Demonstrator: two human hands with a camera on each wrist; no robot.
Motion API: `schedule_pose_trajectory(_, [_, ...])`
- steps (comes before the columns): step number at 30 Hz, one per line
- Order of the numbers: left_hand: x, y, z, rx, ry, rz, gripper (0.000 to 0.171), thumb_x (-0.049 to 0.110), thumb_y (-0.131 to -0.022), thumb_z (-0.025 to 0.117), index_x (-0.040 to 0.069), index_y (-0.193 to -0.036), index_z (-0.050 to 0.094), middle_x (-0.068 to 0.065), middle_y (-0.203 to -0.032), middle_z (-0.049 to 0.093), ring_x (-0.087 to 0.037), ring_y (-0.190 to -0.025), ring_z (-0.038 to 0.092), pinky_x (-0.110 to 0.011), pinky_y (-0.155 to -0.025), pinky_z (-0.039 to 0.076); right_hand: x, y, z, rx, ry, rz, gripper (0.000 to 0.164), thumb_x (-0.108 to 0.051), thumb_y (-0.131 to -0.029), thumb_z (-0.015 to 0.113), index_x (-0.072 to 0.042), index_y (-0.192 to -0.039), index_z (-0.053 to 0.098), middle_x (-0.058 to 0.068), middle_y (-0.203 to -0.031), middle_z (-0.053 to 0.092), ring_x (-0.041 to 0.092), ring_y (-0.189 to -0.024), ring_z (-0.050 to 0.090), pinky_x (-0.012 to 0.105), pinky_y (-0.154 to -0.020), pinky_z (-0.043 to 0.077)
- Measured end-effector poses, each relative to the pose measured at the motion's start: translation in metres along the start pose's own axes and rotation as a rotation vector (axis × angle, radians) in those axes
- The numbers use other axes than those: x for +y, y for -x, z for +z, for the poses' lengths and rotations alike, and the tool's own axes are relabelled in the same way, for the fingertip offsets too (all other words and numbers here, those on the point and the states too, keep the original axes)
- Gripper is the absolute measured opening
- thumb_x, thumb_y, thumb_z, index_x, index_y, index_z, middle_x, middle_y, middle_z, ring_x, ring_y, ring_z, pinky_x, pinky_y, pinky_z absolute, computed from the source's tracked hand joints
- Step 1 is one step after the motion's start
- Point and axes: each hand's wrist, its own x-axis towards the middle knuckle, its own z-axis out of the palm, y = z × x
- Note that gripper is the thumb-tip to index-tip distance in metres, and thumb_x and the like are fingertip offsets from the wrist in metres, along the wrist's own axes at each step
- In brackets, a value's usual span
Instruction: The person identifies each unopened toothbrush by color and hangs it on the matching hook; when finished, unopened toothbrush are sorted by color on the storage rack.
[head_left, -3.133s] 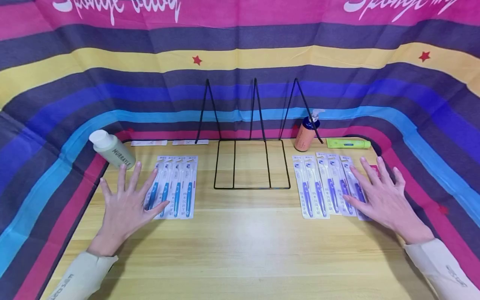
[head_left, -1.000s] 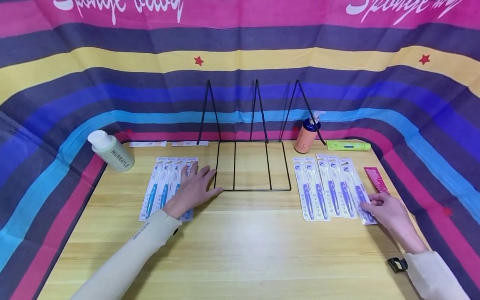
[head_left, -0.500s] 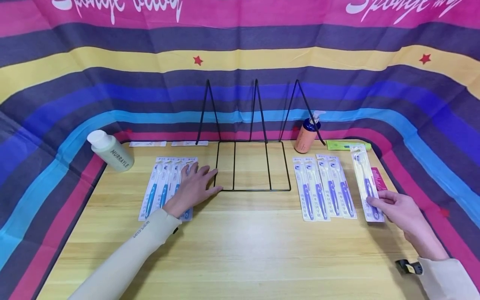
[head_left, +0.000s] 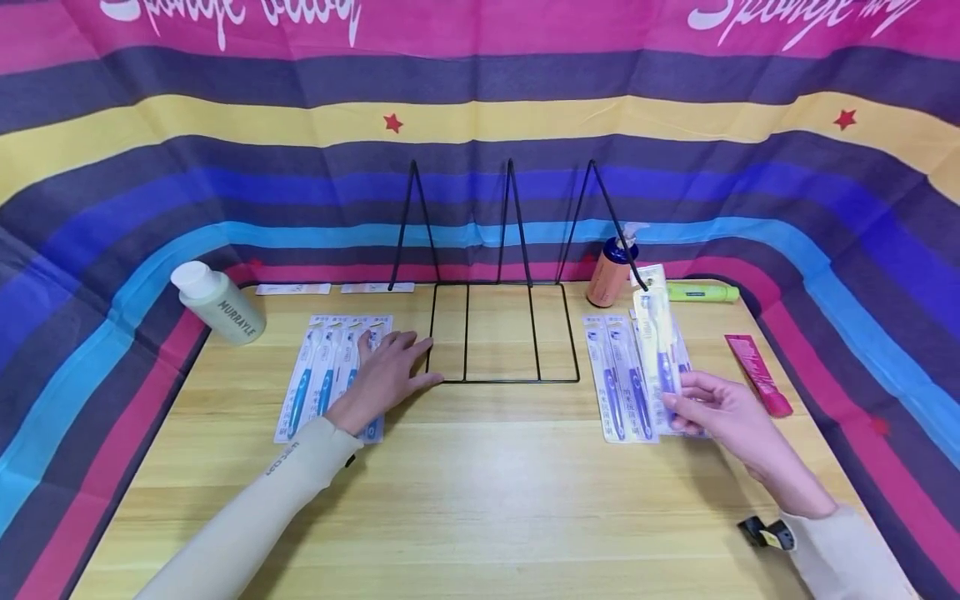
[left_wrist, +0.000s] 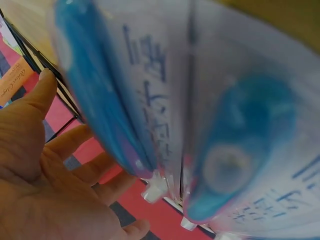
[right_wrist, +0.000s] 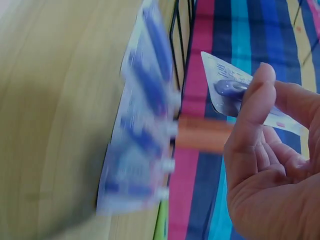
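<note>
My right hand [head_left: 723, 417] pinches the lower end of a packaged purple toothbrush [head_left: 654, 325] between thumb and fingers. It is held above the row of packaged purple toothbrushes [head_left: 611, 383] lying on the table, covering part of that row. In the right wrist view the held toothbrush [right_wrist: 230, 89] is clear of the tabletop. My left hand [head_left: 384, 377] is over the right end of a row of packaged blue toothbrushes [head_left: 324, 379], its relaxed fingers reaching towards the black wire rack [head_left: 517, 382]. The left wrist view shows blue toothbrushes [left_wrist: 100, 80] close up, and nothing gripped.
A pump bottle [head_left: 609, 279] and a green tube [head_left: 701, 292] are at the back right; a pink tube [head_left: 757, 375] lies at the right edge. The MURRAYLE bottle [head_left: 225, 308] stands at the left. Two flat white packets [head_left: 292, 289] lie along the back. Striped cloth [head_left: 472, 75] surrounds the table.
My right hand has picked up the rightmost purple toothbrush and carried it left over the others, uncovering the pink tube. My left hand moved right across the blue row, then stayed still.
</note>
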Motion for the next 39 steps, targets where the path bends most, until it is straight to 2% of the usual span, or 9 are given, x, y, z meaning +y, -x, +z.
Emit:
schedule_pose_trajectory(4, [0.000,0.000,0.000,0.003,-0.015,0.011,0.076,0.056,-0.101,0.076,0.008,-0.157,0.059,-0.025,-0.159,0.054,-0.043,-0.148,0.049,-0.080,-0.121,0.006,-0.006,-0.002,0.027,-0.061,-0.017,-0.017,0.034,-0.003,-0.105,0.073,0.016,-0.131,0.063,0.015,-0.102,0.080,0.019,-0.081,0.079,0.039,-0.076,0.066])
schedule_pose_trajectory(7, [-0.001,0.000,0.000,0.004,-0.018,0.014,0.076,0.056,-0.101,0.075,0.008,-0.157,0.059,-0.025,-0.158,0.054,-0.043,-0.148,0.048,-0.079,-0.121,0.006,-0.011,-0.003,0.048,-0.091,-0.020,-0.049,0.035,-0.004,-0.105,0.073,0.016,-0.132,0.062,0.019,-0.102,0.079,0.023,-0.083,0.079,0.041,-0.078,0.066])
schedule_pose_trajectory(12, [-0.001,0.001,-0.001,0.005,-0.014,0.015,0.076,0.055,-0.101,0.075,0.007,-0.158,0.059,-0.026,-0.158,0.053,-0.044,-0.148,0.048,-0.077,-0.122,0.010,-0.024,-0.005,0.077,-0.092,0.024,-0.166,0.030,-0.009,-0.105,0.075,0.007,-0.130,0.067,0.018,-0.102,0.080,0.028,-0.085,0.080,0.042,-0.077,0.066])
schedule_pose_trajectory(16, [-0.001,0.002,-0.001,0.013,-0.016,0.031,0.075,0.053,-0.102,0.076,0.005,-0.157,0.059,-0.027,-0.157,0.054,-0.045,-0.147,0.049,-0.073,-0.123,0.016,-0.039,-0.012,0.091,-0.060,0.088,-0.250,0.026,-0.016,-0.106,0.076,-0.004,-0.129,0.072,0.011,-0.100,0.081,0.026,-0.086,0.079,0.038,-0.076,0.065])
schedule_pose_trajectory(18, [-0.001,0.002,-0.001,0.018,-0.018,0.041,0.074,0.051,-0.102,0.076,0.003,-0.156,0.059,-0.028,-0.156,0.055,-0.046,-0.146,0.049,-0.070,-0.124,0.020,-0.046,-0.016,0.097,-0.063,0.097,-0.275,0.026,-0.016,-0.106,0.075,-0.005,-0.130,0.072,0.010,-0.099,0.081,0.029,-0.086,0.079,0.037,-0.076,0.064])
schedule_pose_trajectory(23, [-0.001,0.003,0.000,0.022,-0.020,0.059,0.074,0.050,-0.102,0.076,0.001,-0.156,0.059,-0.029,-0.155,0.055,-0.046,-0.146,0.049,-0.064,-0.125,0.025,-0.054,-0.025,0.109,-0.080,0.084,-0.281,0.027,-0.015,-0.106,0.075,-0.004,-0.130,0.073,0.008,-0.102,0.081,0.030,-0.086,0.079,0.031,-0.079,0.063])
schedule_pose_trajectory(31, [0.000,0.003,-0.001,0.032,-0.024,0.077,0.074,0.049,-0.102,0.077,0.000,-0.155,0.060,-0.030,-0.154,0.056,-0.047,-0.145,0.051,-0.064,-0.124,0.028,-0.055,-0.042,0.128,-0.092,-0.007,-0.258,0.026,-0.013,-0.105,0.077,-0.001,-0.127,0.073,0.014,-0.105,0.079,0.032,-0.085,0.079,0.042,-0.081,0.066])
schedule_pose_trajectory(33, [0.001,0.003,-0.002,0.028,-0.024,0.074,0.074,0.049,-0.102,0.077,0.000,-0.154,0.060,-0.030,-0.153,0.056,-0.047,-0.144,0.051,-0.064,-0.123,0.029,-0.055,-0.050,0.133,-0.095,-0.027,-0.252,0.024,-0.011,-0.104,0.077,0.000,-0.125,0.072,0.015,-0.105,0.078,0.028,-0.084,0.078,0.046,-0.081,0.065])
schedule_pose_trajectory(39, [-0.001,0.002,-0.001,0.026,-0.034,0.067,0.075,0.050,-0.102,0.076,-0.001,-0.154,0.060,-0.030,-0.153,0.056,-0.047,-0.143,0.051,-0.063,-0.122,0.030,-0.057,-0.086,0.147,-0.105,-0.127,-0.261,0.023,-0.004,-0.104,0.075,0.007,-0.123,0.070,0.021,-0.106,0.077,0.024,-0.083,0.077,0.045,-0.081,0.066])
